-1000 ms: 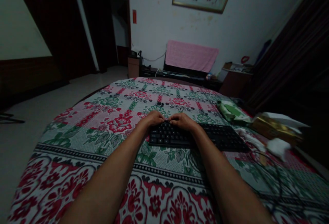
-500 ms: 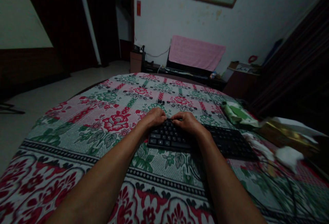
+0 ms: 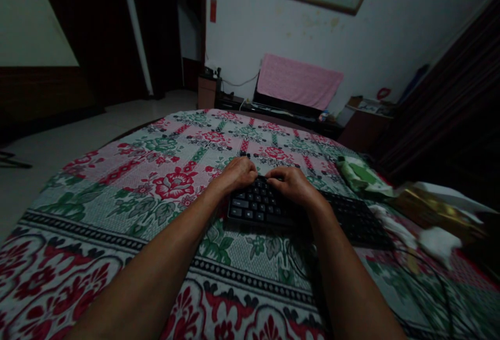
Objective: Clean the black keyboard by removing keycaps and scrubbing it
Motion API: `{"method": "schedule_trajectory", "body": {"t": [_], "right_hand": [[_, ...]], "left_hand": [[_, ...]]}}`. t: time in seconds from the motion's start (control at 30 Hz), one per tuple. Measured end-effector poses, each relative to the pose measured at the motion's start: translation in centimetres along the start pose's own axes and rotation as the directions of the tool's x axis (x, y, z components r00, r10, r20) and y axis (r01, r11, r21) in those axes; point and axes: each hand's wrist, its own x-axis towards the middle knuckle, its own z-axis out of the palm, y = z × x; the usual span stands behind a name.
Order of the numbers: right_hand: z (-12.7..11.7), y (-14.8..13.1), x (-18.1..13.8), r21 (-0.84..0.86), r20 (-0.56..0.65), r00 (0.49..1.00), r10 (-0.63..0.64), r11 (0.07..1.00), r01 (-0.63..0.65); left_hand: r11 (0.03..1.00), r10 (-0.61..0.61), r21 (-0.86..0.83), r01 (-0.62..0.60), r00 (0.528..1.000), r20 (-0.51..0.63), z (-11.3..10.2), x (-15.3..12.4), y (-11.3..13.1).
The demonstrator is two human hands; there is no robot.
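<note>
A black keyboard (image 3: 253, 208) lies on the patterned cloth, its left part and its right end showing on either side of my right forearm. My left hand (image 3: 239, 172) is closed at the keyboard's far edge near the left corner, fingers curled over and thumb by the top row of keys. Just to the right, my right hand (image 3: 292, 184) grips the same far edge, thumb pointing toward the left hand. The fingertips of both hands are hidden behind the edge. My right hand and wrist cover the middle keys.
The floral cloth (image 3: 175, 184) covers the broad surface. To the right lie a green packet (image 3: 361, 176), a gold box (image 3: 433, 207), crumpled white tissue (image 3: 440, 241) and black cables (image 3: 441, 282). Beyond stands a dark screen draped with a pink towel (image 3: 299, 80).
Both hands have shifted slightly right in view, with a little more gap between the thumbs. The keyboard's near left corner looks slightly raised. The view has tilted a little.
</note>
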Motion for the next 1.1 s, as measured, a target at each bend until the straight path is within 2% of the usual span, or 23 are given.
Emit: {"method": "schedule_trajectory", "body": {"t": [0.23, 0.43, 0.7, 1.1], "right_hand": [[-0.1, -0.1, 0.0, 0.040, -0.004, 1.000, 0.027, 0.999, -0.027], [-0.2, 0.2, -0.2, 0.267, -0.006, 0.989, 0.149, 0.953, -0.142], [-0.2, 1.0, -0.4, 0.373, 0.046, 0.970, 0.238, 0.897, -0.238], [0.2, 0.9, -0.3, 0.383, 0.029, 0.971, 0.236, 0.895, -0.229]], "left_hand": [[1.000, -0.005, -0.019, 0.005, 1.000, 0.010, -0.1, 0.0, 0.0], [0.999, -0.025, -0.024, 0.026, 1.000, 0.017, -0.2, 0.0, 0.1], [1.000, -0.018, -0.024, 0.018, 1.000, 0.006, 0.0, 0.1, 0.0], [0.999, -0.022, -0.026, 0.022, 1.000, 0.004, 0.2, 0.1, -0.2]]}}
